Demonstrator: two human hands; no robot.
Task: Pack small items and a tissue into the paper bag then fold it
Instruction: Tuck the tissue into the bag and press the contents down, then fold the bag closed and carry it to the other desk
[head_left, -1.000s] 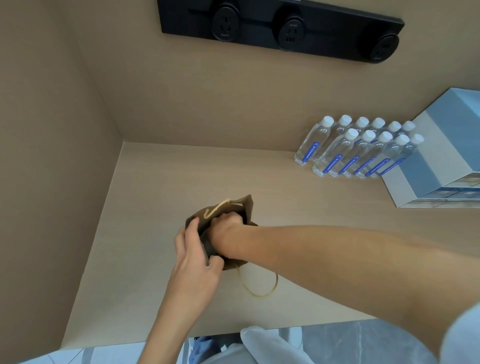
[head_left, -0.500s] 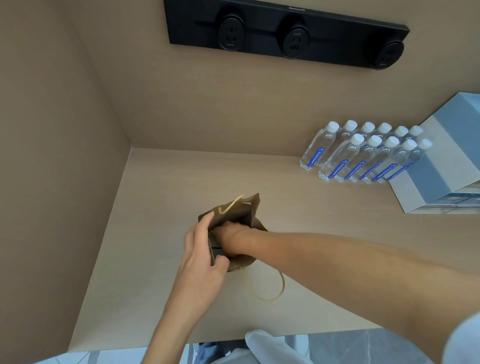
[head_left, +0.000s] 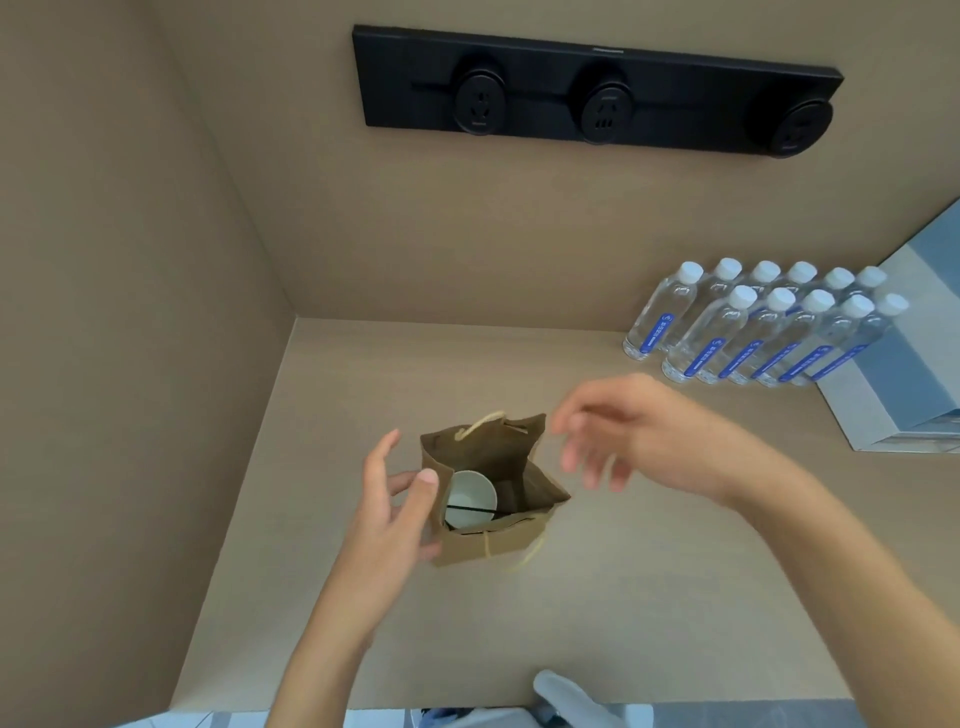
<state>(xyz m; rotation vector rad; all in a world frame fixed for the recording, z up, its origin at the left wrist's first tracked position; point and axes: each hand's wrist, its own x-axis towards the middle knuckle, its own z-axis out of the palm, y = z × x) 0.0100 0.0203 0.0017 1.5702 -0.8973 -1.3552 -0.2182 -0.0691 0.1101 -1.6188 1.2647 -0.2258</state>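
A small brown paper bag (head_left: 498, 457) with cream rope handles stands open on the beige table. Inside it I see a round white item (head_left: 470, 501) with a thin black line across it. My left hand (head_left: 395, 509) is at the bag's left side, thumb resting on the rim, fingers spread. My right hand (head_left: 639, 431) hovers blurred just right of the bag's top, fingers apart and holding nothing. No tissue is visible.
Several water bottles (head_left: 763, 327) stand in rows at the back right, beside a blue and white box (head_left: 904, 374). A black socket strip (head_left: 597, 93) is on the back wall. A side wall rises at the left. The table's front edge (head_left: 623, 696) is near me.
My right hand has come out of the bag and moved up and to the right, now empty. My left hand has loosened from gripping the bag's rim. The bag's inside now shows.
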